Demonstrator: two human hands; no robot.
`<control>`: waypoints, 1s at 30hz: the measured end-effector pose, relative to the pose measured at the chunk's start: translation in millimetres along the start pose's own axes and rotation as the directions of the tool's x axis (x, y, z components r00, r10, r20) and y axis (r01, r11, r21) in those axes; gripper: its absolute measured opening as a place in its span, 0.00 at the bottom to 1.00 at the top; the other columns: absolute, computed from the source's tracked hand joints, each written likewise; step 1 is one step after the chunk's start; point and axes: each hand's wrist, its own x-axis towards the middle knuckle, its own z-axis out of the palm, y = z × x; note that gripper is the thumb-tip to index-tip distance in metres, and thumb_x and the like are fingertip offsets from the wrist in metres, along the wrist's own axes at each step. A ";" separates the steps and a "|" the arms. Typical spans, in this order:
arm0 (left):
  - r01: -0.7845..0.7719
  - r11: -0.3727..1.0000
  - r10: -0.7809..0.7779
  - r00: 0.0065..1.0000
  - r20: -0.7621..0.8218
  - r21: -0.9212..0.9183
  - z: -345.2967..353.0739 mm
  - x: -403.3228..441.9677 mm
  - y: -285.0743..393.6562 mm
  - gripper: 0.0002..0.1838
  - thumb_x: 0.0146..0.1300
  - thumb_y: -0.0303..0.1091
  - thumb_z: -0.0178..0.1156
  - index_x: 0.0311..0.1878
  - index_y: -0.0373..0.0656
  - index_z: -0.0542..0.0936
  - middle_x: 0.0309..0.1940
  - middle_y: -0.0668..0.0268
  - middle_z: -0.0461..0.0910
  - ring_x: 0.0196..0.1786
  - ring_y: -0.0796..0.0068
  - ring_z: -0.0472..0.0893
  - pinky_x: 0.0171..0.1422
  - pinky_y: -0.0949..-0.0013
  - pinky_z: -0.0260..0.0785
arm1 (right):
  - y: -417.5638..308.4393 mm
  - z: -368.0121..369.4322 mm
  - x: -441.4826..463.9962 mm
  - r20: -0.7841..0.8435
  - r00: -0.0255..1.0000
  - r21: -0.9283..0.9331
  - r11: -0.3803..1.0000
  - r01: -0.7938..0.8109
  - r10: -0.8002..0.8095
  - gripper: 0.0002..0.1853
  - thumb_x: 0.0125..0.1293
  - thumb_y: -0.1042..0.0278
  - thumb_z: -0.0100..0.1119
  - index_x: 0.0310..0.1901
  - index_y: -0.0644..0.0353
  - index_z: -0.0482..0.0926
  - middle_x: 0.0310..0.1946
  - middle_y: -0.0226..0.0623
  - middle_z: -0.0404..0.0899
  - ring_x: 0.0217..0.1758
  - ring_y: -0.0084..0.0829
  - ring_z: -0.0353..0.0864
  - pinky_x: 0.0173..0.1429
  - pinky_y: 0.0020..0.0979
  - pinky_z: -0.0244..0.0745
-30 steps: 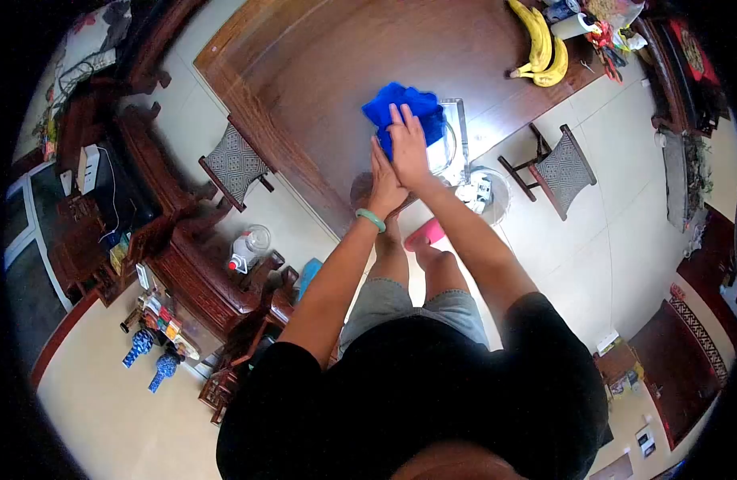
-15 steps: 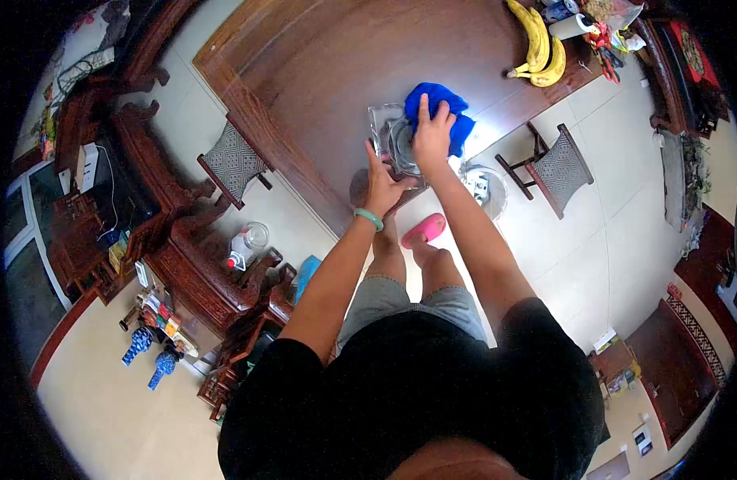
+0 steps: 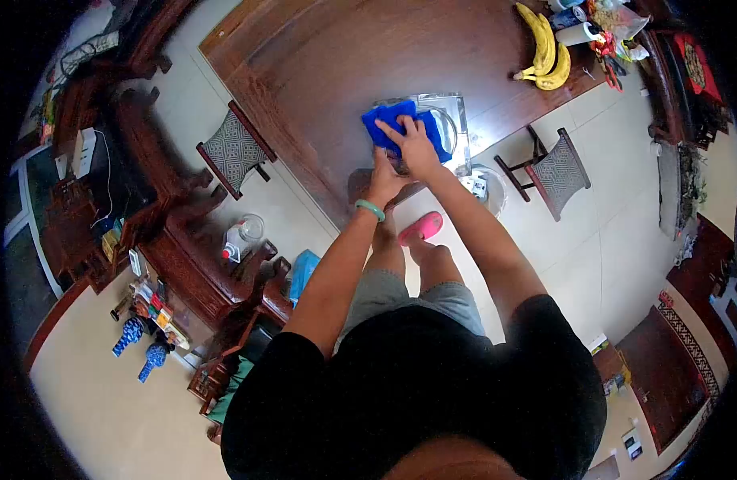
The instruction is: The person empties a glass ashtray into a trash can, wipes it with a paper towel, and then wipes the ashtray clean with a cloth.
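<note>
A blue cloth lies bunched over the left part of a square clear glass dish, close to the near edge of the dark wooden table. My right hand presses on the cloth from above with its fingers spread. Beside it, my left hand, below a green bangle on the wrist, is at the dish's near left side. Its fingertips are partly hidden by the cloth and my right hand, so its hold on the dish is unclear.
Bananas lie at the table's right edge near scissors and packets. Woven folding stools stand left and right. A clear bin is on the floor below the table edge. A large clear bottle stands at the left.
My right hand and the cloth have moved left from the dish's right side to its left side. My left hand stays near the dish's near left side, now closer to my right hand.
</note>
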 end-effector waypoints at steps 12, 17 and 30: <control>0.593 0.271 -0.617 0.711 0.336 -0.758 -41.0 -14.1 -22.0 0.30 0.60 0.52 0.36 0.60 0.46 0.66 0.56 0.59 0.70 0.56 0.59 0.70 0.64 0.52 0.57 | -23.4 2.5 -55.9 0.104 0.993 -0.242 0.967 0.080 -0.056 0.28 0.54 0.69 0.52 0.59 0.36 0.71 0.50 0.37 0.66 0.48 0.39 0.68 0.44 0.35 0.76; 0.619 0.263 -0.653 0.679 0.336 -0.740 -36.7 -11.4 -8.0 0.39 0.61 0.70 0.29 0.63 0.51 0.65 0.61 0.62 0.68 0.62 0.60 0.66 0.65 0.52 0.53 | -40.2 0.2 -88.0 0.187 0.982 -0.350 0.936 0.030 0.039 0.28 0.55 0.70 0.51 0.59 0.35 0.70 0.52 0.36 0.67 0.49 0.39 0.69 0.40 0.34 0.78; 0.668 0.603 -0.629 0.734 0.256 -0.436 -33.1 -17.5 -8.6 0.47 0.57 0.76 0.31 0.70 0.50 0.51 0.57 0.64 0.73 0.56 0.69 0.71 0.59 0.60 0.57 | -23.6 7.3 -106.2 -0.012 0.946 -0.253 0.914 -0.316 0.324 0.35 0.54 0.76 0.50 0.66 0.44 0.60 0.52 0.46 0.65 0.48 0.48 0.69 0.43 0.40 0.76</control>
